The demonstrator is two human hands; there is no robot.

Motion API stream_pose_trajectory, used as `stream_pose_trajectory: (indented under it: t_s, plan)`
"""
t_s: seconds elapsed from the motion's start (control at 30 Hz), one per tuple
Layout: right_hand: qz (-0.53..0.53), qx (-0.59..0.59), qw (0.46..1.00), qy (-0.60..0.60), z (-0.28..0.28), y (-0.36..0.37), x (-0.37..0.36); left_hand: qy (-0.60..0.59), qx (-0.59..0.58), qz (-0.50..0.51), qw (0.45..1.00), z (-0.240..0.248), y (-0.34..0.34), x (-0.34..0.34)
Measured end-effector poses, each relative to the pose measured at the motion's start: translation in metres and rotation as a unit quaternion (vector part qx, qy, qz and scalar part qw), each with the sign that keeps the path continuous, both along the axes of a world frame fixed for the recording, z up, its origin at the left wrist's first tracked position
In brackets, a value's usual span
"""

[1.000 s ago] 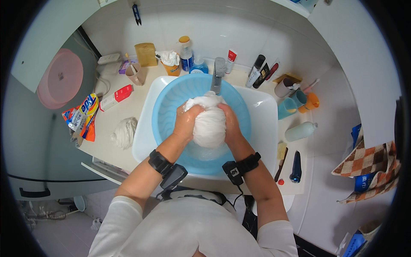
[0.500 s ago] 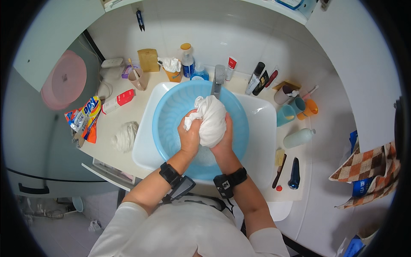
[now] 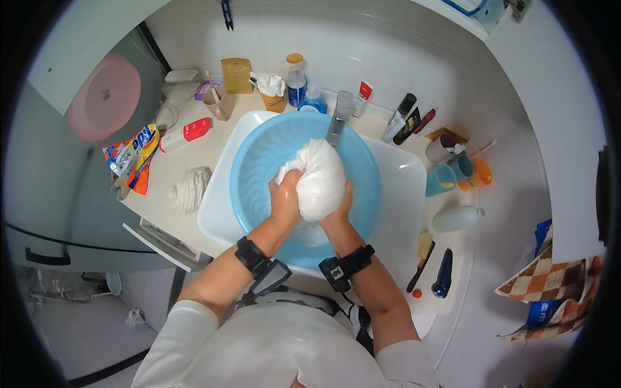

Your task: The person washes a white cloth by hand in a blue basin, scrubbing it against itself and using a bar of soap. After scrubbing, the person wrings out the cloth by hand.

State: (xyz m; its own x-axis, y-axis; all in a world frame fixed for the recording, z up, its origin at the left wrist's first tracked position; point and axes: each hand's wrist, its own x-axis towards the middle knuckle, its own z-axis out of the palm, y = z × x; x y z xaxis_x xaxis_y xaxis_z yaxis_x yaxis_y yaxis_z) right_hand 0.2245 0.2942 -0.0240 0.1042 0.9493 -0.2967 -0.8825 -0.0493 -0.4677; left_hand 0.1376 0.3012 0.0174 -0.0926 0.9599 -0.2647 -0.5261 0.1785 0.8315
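Note:
Both hands grip a bunched, wet white cloth (image 3: 318, 184) above a light blue plastic basin (image 3: 249, 200). My left hand (image 3: 284, 197) has its fingers wrapped into the gathered folds on the left side. My right hand (image 3: 339, 210) cups the rounded bulk from the lower right, its fingers partly hidden behind the cloth. Some bubbly water (image 3: 309, 234) shows in the basin under my wrists. The basin rests in a white sink (image 3: 398, 194), beneath a metal faucet (image 3: 339, 116).
Left on the counter lie a wrung, twisted white cloth (image 3: 189, 189), a red-and-white carton (image 3: 186, 134) and an orange detergent bag (image 3: 134, 158). Bottles, cups and tubes line the back. At right are a pale bottle (image 3: 458, 220), a brush (image 3: 422, 262) and a dark blue shaver (image 3: 443, 274).
The white cloth looks rounder and fuller at its lower part, and my hands have shifted slightly around it. The whole view has tilted a little.

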Motion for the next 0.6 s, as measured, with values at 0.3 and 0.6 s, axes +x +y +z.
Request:
stream_pose_trajectory:
  t_s: [0.3, 0.6]
  plan:
    - [0.145, -0.058, 0.938, -0.308, 0.017, 0.009, 0.051, -0.136, -0.047, 0.029, 0.989, 0.011, 0.019, -0.038]
    - [0.295, 0.126, 0.947, 0.011, -0.001, -0.018, 0.057, -0.013, -0.126, -0.064, 0.990, 0.011, -0.001, -0.034]
